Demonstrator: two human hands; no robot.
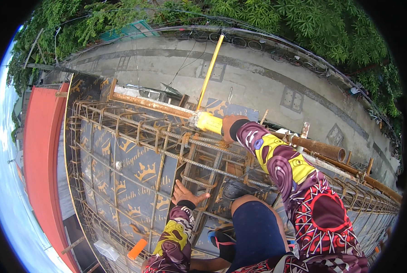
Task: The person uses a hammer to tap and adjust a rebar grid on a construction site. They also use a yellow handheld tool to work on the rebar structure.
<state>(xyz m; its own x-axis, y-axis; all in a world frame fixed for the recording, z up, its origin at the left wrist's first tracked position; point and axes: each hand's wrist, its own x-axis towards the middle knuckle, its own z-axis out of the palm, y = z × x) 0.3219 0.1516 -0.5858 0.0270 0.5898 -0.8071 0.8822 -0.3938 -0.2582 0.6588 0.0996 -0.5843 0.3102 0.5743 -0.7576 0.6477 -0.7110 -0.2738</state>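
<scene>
My right hand (231, 128) is closed round the near end of a thick yellow piece (210, 122) with a whitish far end; I cannot tell its exact kind. It lies over the rusty edge pipe. A long, thin yellow bar (210, 73) rises from beside that whitish end; whether the two are joined cannot be seen. My left hand (188, 195) is empty, its fingers and thumb spread, next to the steel reinforcing bars (199, 166) and a gap between dark plywood sheets. The bars are tied into a cage along the edge.
Dark printed plywood (144, 173) lies under a rebar grid. Rusty pipes (324, 148) run along the edge, high above a concrete street (258, 86). A red roof (44, 168) stands left. An orange object (137, 249) and my bent knee (258, 227) are near.
</scene>
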